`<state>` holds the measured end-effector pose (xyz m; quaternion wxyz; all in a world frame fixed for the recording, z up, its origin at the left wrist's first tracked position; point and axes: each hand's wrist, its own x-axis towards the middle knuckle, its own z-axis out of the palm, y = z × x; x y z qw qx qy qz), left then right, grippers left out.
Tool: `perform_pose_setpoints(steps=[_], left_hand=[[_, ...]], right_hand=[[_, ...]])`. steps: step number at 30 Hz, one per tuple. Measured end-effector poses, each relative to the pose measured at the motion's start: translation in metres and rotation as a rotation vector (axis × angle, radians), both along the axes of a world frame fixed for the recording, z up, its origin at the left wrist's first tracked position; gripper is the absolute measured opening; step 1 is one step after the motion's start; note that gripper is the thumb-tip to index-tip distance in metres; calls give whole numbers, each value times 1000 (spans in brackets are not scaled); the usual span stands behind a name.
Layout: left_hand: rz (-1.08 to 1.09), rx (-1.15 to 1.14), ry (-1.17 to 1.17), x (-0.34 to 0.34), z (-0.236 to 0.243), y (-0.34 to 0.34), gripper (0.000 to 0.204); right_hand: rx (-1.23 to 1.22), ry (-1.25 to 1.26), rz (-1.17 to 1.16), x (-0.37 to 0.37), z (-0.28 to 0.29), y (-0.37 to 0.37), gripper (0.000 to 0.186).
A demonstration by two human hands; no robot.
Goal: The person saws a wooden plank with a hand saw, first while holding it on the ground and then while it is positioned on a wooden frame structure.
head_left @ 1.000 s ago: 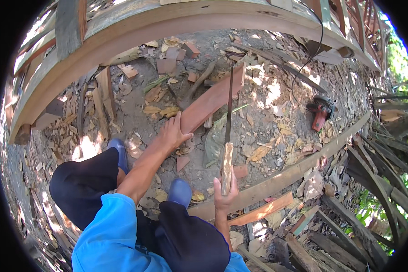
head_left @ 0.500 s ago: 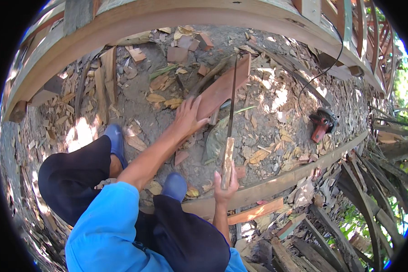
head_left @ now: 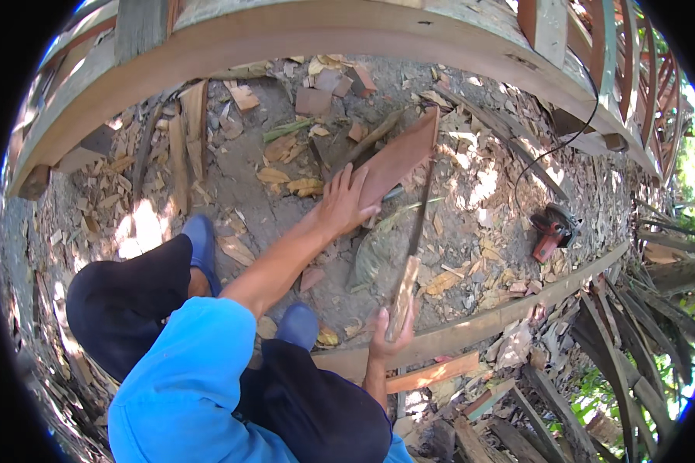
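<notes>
My left hand grips the lower left part of a reddish-brown board, which lies at a slant over scraps on the dirt. In my right hand is the light, worn wooden handle of a long, narrow dark blade. The blade reaches up toward the board's right edge near its upper end; whether it touches there I cannot tell. Below the board are a green leaf strip and a flattened pale sheet on the ground.
A timber frame arches across the top. A red-and-black power tool with a cord lies at the right. A long plank crosses below my right hand, near piled broken boards at lower right. My feet in blue shoes stand at lower left.
The blade has tilted, its upper end swinging rightward and its handle shifting right. My left hand and the board appear a little farther right, with the whole view slightly shifted.
</notes>
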<state>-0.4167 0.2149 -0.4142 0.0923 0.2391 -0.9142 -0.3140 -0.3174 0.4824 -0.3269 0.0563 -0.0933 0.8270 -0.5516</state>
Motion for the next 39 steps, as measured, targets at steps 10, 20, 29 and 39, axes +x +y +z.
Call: perform_pose_setpoints(steps=[10,20,29,39], left_hand=[[147,-112,-234,116,-8,38,108],[133,28,-292,118,-7,18,111],[67,106,-279,121,-3,13,113],[121,40,-97,103,-5,23,101]], right_hand=[[536,244,-59,-36,-81,11,84],[822,294,251,-30,-121,11,99],[732,156,250,-35,-98,16,98],[293,369,-90,-39,-35,42,68]])
